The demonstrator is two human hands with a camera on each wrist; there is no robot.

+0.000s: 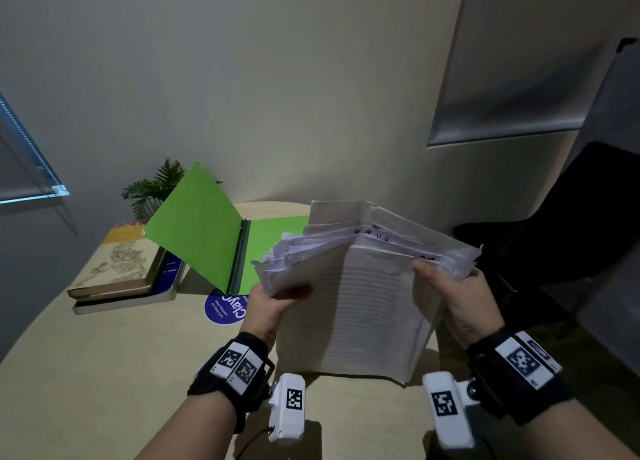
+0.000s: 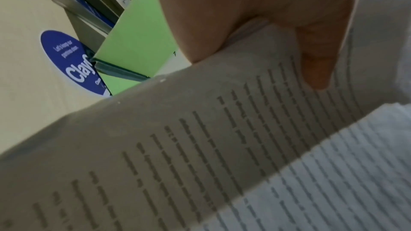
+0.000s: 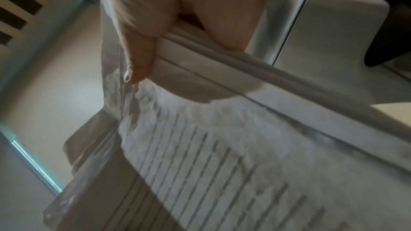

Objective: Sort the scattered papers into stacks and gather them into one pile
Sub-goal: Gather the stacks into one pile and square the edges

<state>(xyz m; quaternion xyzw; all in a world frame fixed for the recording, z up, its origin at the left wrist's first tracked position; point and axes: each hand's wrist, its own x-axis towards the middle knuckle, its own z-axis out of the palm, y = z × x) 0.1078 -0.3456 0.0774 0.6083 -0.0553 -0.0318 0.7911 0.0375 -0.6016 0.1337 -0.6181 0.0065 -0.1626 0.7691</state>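
A thick stack of printed white papers [image 1: 363,293] stands on its lower edge on the beige table [image 1: 104,373], upright and tilted toward me. My left hand [image 1: 273,303] grips its left side, thumb on the front page. My right hand [image 1: 457,293] grips the right side, thumb over the top sheets. The top edges fan out unevenly. Up close, the left thumb [image 2: 315,62] presses on the text page [image 2: 200,147], and the right thumb [image 3: 140,62] lies along the paper stack [image 3: 211,147]. An open green folder [image 1: 207,231] lies behind the stack.
Two stacked books [image 1: 121,272] sit at the table's left, with a potted plant [image 1: 152,189] behind them. A round blue sticker [image 1: 225,309] lies under the folder's near corner. A dark chair [image 1: 571,224] stands to the right. The wall is close behind.
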